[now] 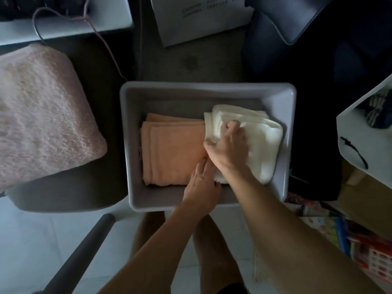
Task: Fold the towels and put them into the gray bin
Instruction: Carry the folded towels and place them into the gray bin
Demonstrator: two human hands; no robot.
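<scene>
The gray bin (284, 145) sits on the floor in front of me. A folded orange towel (171, 151) lies in its left half. A folded white towel (263, 141) lies in the right half, leaning on the right wall. My right hand (228, 143) grips the white towel's left edge with curled fingers. My left hand (201, 183) reaches over the bin's near rim, its straight fingers touching the seam between the two towels.
A large pink towel (42, 115) lies on a chair seat (70, 194) to the left. A white paper bag (364, 136) stands at the right, above colourful clutter (350, 236). A box (199, 18) and a dark office chair (318, 39) stand beyond the bin.
</scene>
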